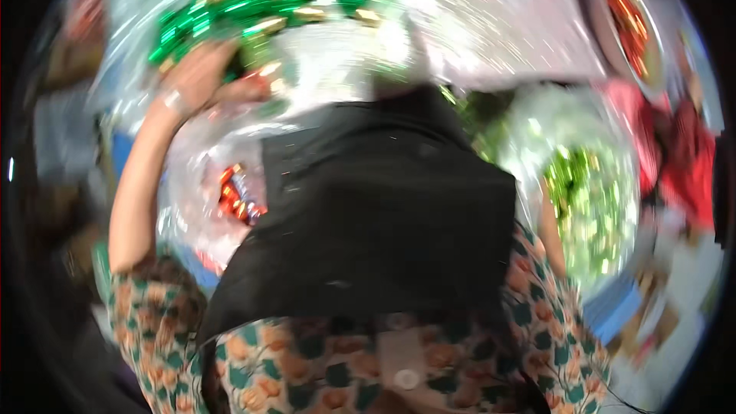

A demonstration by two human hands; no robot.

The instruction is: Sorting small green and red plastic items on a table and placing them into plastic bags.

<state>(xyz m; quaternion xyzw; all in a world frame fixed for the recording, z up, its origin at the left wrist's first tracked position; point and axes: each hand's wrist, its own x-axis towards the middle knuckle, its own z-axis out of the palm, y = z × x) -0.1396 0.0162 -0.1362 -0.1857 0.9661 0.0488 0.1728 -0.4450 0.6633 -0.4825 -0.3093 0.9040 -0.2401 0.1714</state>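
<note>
My left hand (201, 75) reaches to the near left edge of a heap of shiny green and gold foil-wrapped pieces (230, 11). Its fingers are smeared by motion, and I cannot tell whether they grip anything. Just right of them is a blurred red and gold piece (259, 83). My right forearm (550, 226) runs up beside a clear plastic bag (625, 176) of green foil-wrapped pieces (586, 192). The right hand's fingers do not show clearly.
Below my left hand, a clear plastic bag (184, 195) holds red foil-wrapped pieces (234, 195). An oval container (652, 69) of red and gold pieces stands far right. Clear plastic sheeting (506, 23) spreads across the back. A black apron (368, 207) covers the middle.
</note>
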